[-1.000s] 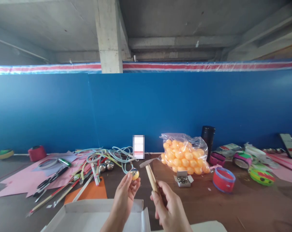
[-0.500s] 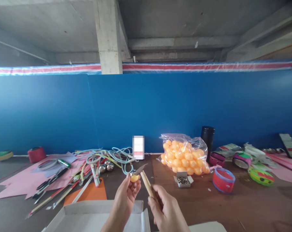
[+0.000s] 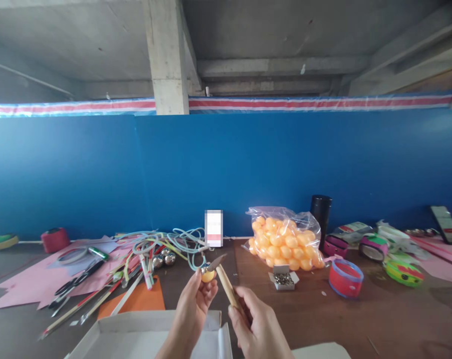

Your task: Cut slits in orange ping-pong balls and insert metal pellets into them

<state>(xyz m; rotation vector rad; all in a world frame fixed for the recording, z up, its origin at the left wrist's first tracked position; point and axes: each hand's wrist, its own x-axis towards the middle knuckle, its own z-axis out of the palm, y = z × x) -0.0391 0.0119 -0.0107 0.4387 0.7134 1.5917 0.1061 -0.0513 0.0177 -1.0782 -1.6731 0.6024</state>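
Observation:
My left hand pinches an orange ball that has a shiny silvery piece at its upper left. Closed round a light wooden stick or handle is my right hand. A dark pointed blade lies against the top of the ball; its join to the wooden piece is hard to make out. Both hands are above the near middle of the table, just over a white box.
A clear bag of orange balls, a small box of metal bits and a red tape roll stand right. Left lie scissors, tubing, silvery balls and pink paper. A black cylinder stands behind.
The view has shifted very slightly. Both hands keep nearly the same pose, with the ball and the wooden piece still held.

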